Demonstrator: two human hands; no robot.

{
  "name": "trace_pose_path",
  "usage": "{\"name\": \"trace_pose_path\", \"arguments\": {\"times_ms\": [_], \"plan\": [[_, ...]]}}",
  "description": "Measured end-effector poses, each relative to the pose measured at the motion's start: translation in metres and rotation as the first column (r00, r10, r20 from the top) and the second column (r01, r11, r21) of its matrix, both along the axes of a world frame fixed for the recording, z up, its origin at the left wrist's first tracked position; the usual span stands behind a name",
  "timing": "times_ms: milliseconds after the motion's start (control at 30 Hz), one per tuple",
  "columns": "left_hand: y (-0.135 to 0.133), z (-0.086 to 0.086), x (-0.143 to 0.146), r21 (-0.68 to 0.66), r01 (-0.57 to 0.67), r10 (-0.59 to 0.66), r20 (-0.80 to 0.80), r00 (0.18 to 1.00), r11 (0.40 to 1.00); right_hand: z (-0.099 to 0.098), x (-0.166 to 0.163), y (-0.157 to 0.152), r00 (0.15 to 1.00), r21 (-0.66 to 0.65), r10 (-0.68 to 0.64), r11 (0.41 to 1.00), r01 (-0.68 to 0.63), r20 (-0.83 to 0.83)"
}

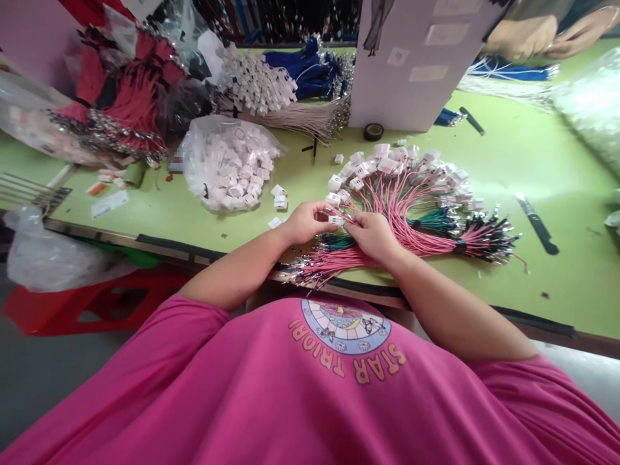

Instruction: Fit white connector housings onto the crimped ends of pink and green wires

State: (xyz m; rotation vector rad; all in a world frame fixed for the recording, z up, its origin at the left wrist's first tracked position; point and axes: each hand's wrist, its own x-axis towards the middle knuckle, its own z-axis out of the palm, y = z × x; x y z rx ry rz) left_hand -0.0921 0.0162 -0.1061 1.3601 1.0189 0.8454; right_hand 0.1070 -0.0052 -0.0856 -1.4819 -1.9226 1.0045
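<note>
My left hand pinches a small white plastic connector housing near the table's front edge. Close against it, my right hand is closed on the thin end of a pink wire; the exact contact between wire and housing is too small to tell. Beside and under my right hand spreads a curved bundle of pink wires, many with white housings on their far ends. Green wires lie among them. Loose pink wire ends with metal terminals reach the front edge.
A clear bag of white housings lies to the left, with red wire bundles behind it. Black tape sits by a pale partition. A knife lies at right. Another person's hands work beyond the partition.
</note>
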Motion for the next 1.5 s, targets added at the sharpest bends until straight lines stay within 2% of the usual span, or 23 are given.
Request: {"name": "trace_pose_path", "arguments": {"times_ms": [200,367,467,600,667,833,967,1033,1100,1167,1267,1333,1400,1500], "plan": [[0.001,0.001,-0.001,-0.109,-0.015,0.021,0.06,0.998,0.994,0.005,0.003,-0.001,0.988,0.114,0.035,0.992,-0.053,0.15],[-0.001,0.003,-0.002,-0.095,-0.016,0.022,0.066,0.998,0.995,0.005,0.0,0.0,0.971,0.116,0.054,0.99,-0.083,0.234],[0.0,0.003,-0.002,-0.035,0.0,0.003,0.088,0.996,0.999,0.007,0.001,0.002,0.975,0.091,0.042,0.994,-0.063,0.218],[0.002,-0.002,-0.003,0.16,-0.011,-0.008,0.117,0.993,0.987,0.007,0.002,0.003,0.991,0.046,0.06,0.997,-0.066,0.121],[0.003,-0.006,-0.004,0.207,0.02,-0.041,0.099,0.994,0.978,0.006,0.001,0.002,0.992,0.032,0.075,0.996,-0.079,0.104],[0.001,-0.005,-0.003,0.173,0.09,-0.09,-0.004,0.996,0.981,0.006,-0.005,0.0,0.969,0.046,0.085,0.994,-0.098,0.233],[-0.002,0.002,-0.003,0.091,0.027,-0.021,-0.059,0.998,0.996,0.005,-0.002,0.002,0.958,0.097,0.113,0.985,-0.143,0.262],[0.0,0.004,-0.005,0.145,-0.038,0.058,-0.137,0.989,0.989,0.003,0.001,0.002,0.961,0.215,0.093,0.965,-0.152,0.261],[0.003,0.005,-0.007,0.269,-0.058,0.131,-0.262,0.956,0.961,0.0,0.005,0.001,0.963,0.367,0.082,0.914,-0.175,0.256],[0.007,0.004,-0.007,0.375,-0.038,0.187,-0.369,0.91,0.926,-0.004,0.005,0.0,0.949,0.424,0.147,0.868,-0.258,0.277],[0.012,-0.002,-0.003,0.441,-0.007,0.234,-0.463,0.855,0.898,-0.007,0.002,-0.001,0.865,0.265,0.286,0.871,-0.414,0.411],[0.013,-0.004,0.0,0.455,0.022,0.246,-0.522,0.816,0.89,-0.007,-0.001,-0.001,0.799,0.153,0.327,0.877,-0.456,0.504],[0.011,-0.001,-0.002,0.441,0.078,0.216,-0.577,0.788,0.894,-0.007,-0.002,0.0,0.772,0.123,0.336,0.876,-0.467,0.54],[0.008,0.012,-0.019,0.403,0.164,0.152,-0.645,0.749,0.9,-0.006,-0.001,0.002,0.804,0.152,0.333,0.877,-0.457,0.493]]}}
